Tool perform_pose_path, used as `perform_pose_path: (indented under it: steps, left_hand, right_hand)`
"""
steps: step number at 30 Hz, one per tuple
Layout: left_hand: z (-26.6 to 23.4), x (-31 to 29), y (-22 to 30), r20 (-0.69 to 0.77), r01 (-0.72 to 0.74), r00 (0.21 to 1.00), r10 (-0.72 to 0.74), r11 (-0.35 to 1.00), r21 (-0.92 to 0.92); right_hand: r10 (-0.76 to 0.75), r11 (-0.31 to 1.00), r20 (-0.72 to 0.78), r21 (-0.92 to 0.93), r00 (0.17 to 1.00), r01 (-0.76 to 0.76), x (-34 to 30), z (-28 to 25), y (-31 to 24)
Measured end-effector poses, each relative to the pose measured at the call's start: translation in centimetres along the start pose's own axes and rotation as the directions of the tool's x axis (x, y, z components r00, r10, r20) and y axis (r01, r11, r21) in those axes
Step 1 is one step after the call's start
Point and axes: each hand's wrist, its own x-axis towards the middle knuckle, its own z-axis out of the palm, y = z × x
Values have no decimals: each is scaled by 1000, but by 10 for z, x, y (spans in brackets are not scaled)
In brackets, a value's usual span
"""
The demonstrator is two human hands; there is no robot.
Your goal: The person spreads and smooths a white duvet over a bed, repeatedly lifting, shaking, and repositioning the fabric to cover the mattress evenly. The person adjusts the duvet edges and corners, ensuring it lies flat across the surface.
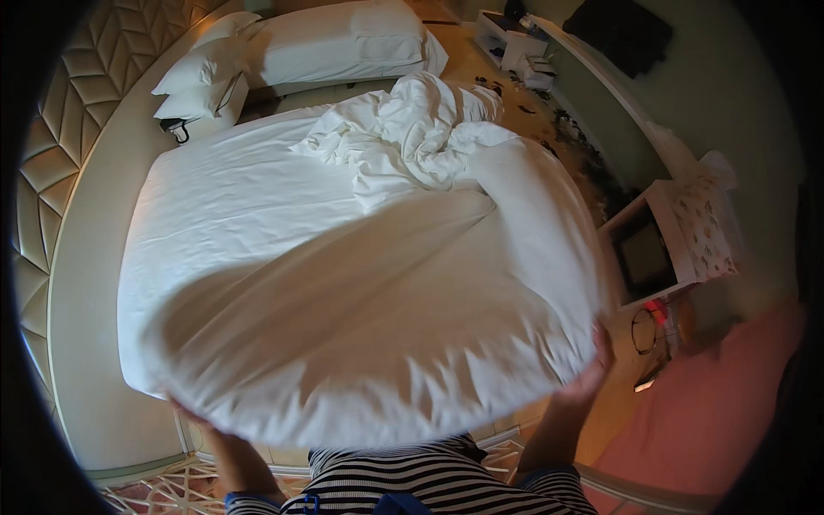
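Note:
A white duvet (pixel 386 292) spreads across the near part of the bed, its near edge raised and billowing in front of my striped top. My left hand (pixel 190 414) grips that edge at the left corner, with most of its fingers hidden by the cloth. At the right corner my right hand (pixel 594 365) is closed on the same edge, fingers partly showing. Beyond, the duvet's far part lies in a crumpled heap (pixel 412 129). The flat white sheet (pixel 223 206) shows on the mattress to the left.
A second white bed (pixel 335 43) stands behind, with stacked pillows (pixel 206 73) at its left. On the left runs a padded headboard (pixel 94 77). To the right are a white cabinet (pixel 661 240) and a pink surface (pixel 704 412). Dark scattered items (pixel 575 137) line the far-right floor.

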Motion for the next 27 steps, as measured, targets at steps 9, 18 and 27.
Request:
perform_pose_path:
  steps: [9,18,27]
  left_hand:
    - [-47,-21,114,-480,-253,807,344,936,246]
    - [-283,-147,-39,-766,238,554,-327,943,-231]
    - [-153,-157,-116,-427,440,525,-736,664,-604]
  right_hand:
    - [359,932,21,49,933,-359,-125,-16,51]
    - [975,179,-140,44,171,-983,-214,17,186]
    - [972,223,-5,-265,233,-938,-199,78,217]
